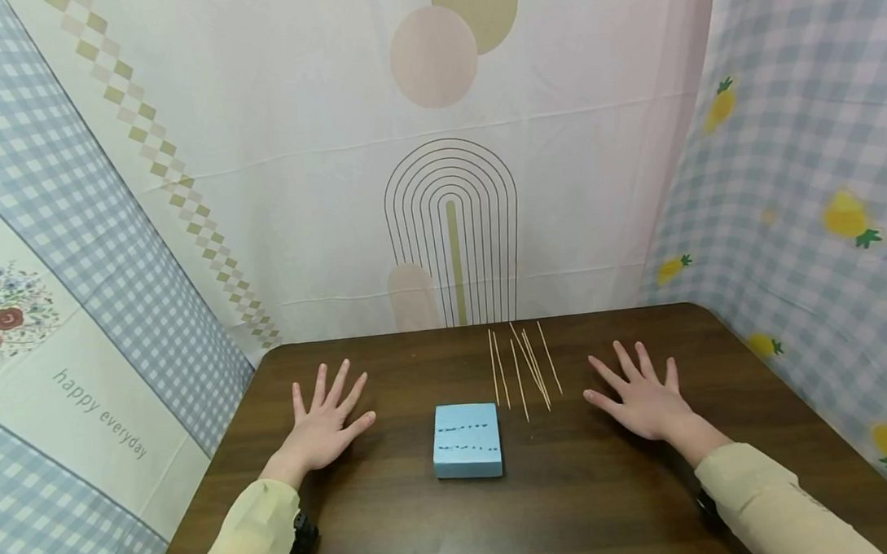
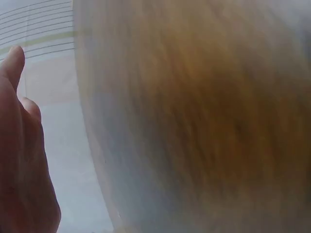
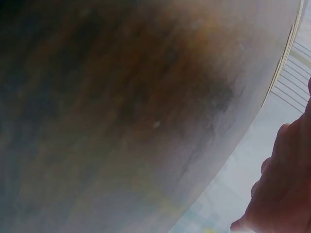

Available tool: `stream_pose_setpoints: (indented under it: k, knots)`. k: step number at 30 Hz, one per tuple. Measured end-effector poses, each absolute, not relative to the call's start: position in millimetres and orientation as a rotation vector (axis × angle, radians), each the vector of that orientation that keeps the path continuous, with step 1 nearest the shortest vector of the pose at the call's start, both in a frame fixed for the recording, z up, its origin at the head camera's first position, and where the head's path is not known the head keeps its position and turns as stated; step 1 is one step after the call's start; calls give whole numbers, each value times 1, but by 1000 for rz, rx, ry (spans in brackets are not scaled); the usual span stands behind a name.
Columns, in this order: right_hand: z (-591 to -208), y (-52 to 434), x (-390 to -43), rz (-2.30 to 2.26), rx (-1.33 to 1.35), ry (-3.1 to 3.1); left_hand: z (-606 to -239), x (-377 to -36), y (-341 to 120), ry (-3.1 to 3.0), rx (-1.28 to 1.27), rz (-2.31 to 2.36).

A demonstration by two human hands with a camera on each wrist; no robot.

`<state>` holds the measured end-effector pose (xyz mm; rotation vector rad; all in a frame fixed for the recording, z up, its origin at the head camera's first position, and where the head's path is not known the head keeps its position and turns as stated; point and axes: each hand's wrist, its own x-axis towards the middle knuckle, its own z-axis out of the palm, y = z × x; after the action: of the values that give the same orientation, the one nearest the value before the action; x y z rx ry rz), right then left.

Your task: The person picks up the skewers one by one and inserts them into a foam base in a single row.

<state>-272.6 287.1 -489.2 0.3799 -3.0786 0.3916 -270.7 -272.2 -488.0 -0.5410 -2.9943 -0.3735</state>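
A light blue square block (image 1: 467, 441) with two rows of small dark marks or holes on top lies on the brown table, between the hands. Behind it to the right, several thin wooden sticks (image 1: 520, 376) lie loose, some crossing. My left hand (image 1: 324, 428) is spread with straight fingers to the left of the block, holding nothing. To the right of the sticks, my right hand (image 1: 646, 400) is likewise spread and holds nothing. In the left wrist view part of the left hand (image 2: 24, 160) shows at the left edge; the right wrist view shows part of the right hand (image 3: 286, 184).
The dark wooden table (image 1: 569, 501) has rounded far corners. A pale printed cloth (image 1: 324, 232) hangs behind it. Checked cloths hang at the left (image 1: 120, 264) and right (image 1: 791, 159) sides. Dark bands sit at both wrists, partly under the sleeves.
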Motion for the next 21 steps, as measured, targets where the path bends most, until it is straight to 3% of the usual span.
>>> stream_pose_setpoints:
  k: [10, 21]
  knots:
    - [-489, 280, -303, 632, 433, -2941, -478, -259, -228, -2837, -740, -1259]
    - [-494, 257, -347, 1427, 91, -2747, -491, -260, -186, -2676, -945, -1711]
